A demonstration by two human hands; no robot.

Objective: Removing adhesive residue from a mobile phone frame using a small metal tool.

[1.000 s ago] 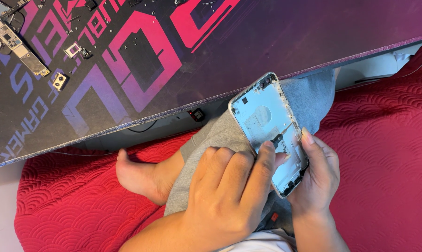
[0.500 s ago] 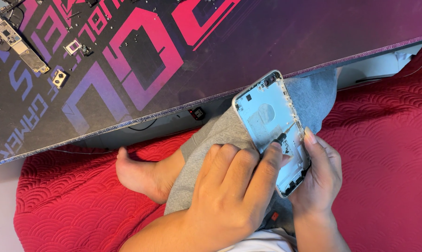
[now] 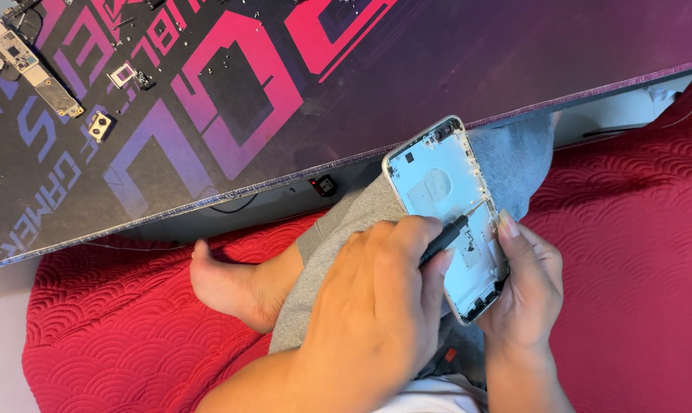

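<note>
While gripped: screwdriver [image 3: 447, 237] in phone shell [image 3: 445, 206]

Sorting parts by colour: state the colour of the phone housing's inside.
Pale light blue inside the phone housing, with a silvery rim; seen in the head view.

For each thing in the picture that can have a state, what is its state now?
Phone housing: opened, inside facing up, tilted over the knee.
Screwdriver: tip resting inside the housing near its right edge.
Left hand: closed around the screwdriver.
Right hand: gripping the housing's lower right edge.
Circuit board: removed, lying flat on the mat.
Small parts: loose, spread on the mat.
</note>
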